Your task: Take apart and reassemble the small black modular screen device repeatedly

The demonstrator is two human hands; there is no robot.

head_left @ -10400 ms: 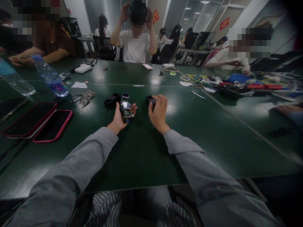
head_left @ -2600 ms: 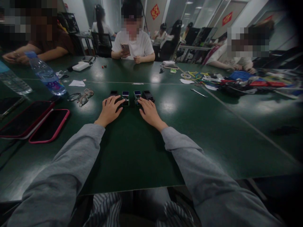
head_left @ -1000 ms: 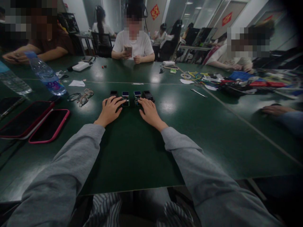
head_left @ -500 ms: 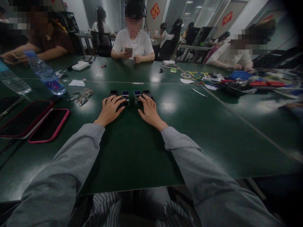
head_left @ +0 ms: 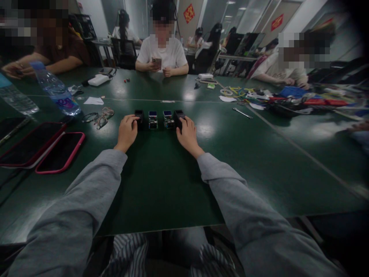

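Four pieces would be several: small devices stand in a row on the dark green table. At the row's left end is a black case (head_left: 139,116); my left hand (head_left: 127,133) has its bent fingers and thumb against its left side. A second black case (head_left: 178,114) stands at the right end, with my right hand (head_left: 188,134) closed on its right side, thumb at the front. Between the cases sit two bare circuit boards, the left board (head_left: 153,120) and the right board (head_left: 168,120), each with a small blue screen on top. Neither hand touches the boards.
Left on the table (head_left: 161,184) are a pink-edged phone (head_left: 61,153), glasses (head_left: 103,118) and a water bottle (head_left: 59,92). A wrench (head_left: 242,113) and a pile of cables (head_left: 288,100) lie right. A person in a white shirt (head_left: 162,52) sits opposite, holding a phone.
Both hands have moved outward from over the devices to the outer sides of the black cases. Their spread fingers have drawn in, and the two boards are uncovered.
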